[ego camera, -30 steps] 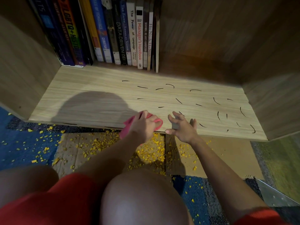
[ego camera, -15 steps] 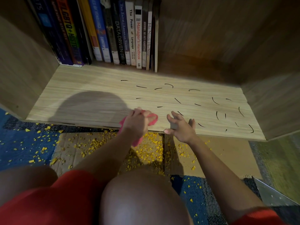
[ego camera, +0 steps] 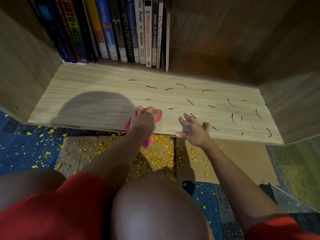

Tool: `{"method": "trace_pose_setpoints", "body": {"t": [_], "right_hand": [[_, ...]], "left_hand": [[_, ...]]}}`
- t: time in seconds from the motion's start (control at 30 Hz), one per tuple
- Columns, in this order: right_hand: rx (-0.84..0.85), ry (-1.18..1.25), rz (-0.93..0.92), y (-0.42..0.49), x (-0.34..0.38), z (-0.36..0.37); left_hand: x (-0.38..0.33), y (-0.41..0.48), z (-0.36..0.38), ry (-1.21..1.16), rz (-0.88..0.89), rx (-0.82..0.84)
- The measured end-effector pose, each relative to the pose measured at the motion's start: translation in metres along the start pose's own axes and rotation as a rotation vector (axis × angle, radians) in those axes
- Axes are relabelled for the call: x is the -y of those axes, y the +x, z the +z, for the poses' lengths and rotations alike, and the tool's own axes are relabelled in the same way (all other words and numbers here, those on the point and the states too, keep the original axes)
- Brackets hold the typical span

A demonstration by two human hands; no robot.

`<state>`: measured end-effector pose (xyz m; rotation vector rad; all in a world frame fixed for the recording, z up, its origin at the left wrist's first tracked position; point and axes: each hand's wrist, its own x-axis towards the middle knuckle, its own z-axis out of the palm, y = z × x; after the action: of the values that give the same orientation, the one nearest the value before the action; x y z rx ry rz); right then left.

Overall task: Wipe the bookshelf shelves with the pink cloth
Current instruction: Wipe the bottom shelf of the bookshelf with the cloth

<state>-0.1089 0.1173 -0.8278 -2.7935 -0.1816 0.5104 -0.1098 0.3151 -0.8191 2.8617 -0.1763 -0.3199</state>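
Note:
The pale wooden shelf board [ego camera: 97, 80] runs across the middle of the view, with several short black marks [ego camera: 231, 102] scattered over its right half. My left hand [ego camera: 142, 121] grips the pink cloth [ego camera: 158, 114] and holds it on the board near the front edge; one end of the cloth hangs over the edge. My right hand [ego camera: 194, 130] rests on the front edge just to the right, fingers spread, thumb on the edge.
A row of upright books [ego camera: 121, 30] stands at the back left of the shelf. The side walls [ego camera: 22, 66] close the shelf in on both sides. Yellow crumbs [ego camera: 159, 153] lie on flat cardboard [ego camera: 242, 156] and blue carpet [ego camera: 20, 149] below. My knees fill the foreground.
My left hand has pushed the cloth a little farther onto the board, away from the front edge. My right hand has stayed on the edge.

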Motion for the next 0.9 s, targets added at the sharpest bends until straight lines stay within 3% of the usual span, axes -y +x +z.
{"method": "trace_pose_setpoints", "body": {"t": [0.1, 0.23, 0.37, 0.6, 0.67, 0.8, 0.83, 0.9], "right_hand": [[0.001, 0.005, 0.005, 0.001, -0.001, 0.001], [0.009, -0.011, 0.003, 0.002, -0.001, 0.000], [0.006, -0.015, 0.005, 0.001, 0.000, 0.001], [0.004, -0.011, 0.012, 0.001, 0.001, 0.000], [0.009, -0.008, 0.014, 0.000, 0.001, 0.000], [0.017, -0.016, 0.015, 0.001, 0.001, 0.000], [0.017, -0.012, 0.013, 0.001, 0.001, 0.000], [0.014, -0.011, 0.012, 0.001, 0.002, -0.001]], "left_hand": [[-0.007, -0.007, -0.004, 0.039, -0.052, -0.008], [-0.008, -0.019, 0.005, 0.148, 0.154, -0.116], [-0.002, -0.016, 0.010, 0.205, 0.347, -0.056], [-0.003, -0.003, 0.001, 0.087, 0.041, -0.073], [-0.009, -0.008, 0.005, 0.127, 0.079, -0.103], [0.001, -0.011, 0.014, 0.162, 0.341, -0.077], [0.006, -0.008, 0.015, 0.118, 0.336, -0.037], [0.016, 0.005, 0.011, -0.001, 0.153, 0.024]]}}
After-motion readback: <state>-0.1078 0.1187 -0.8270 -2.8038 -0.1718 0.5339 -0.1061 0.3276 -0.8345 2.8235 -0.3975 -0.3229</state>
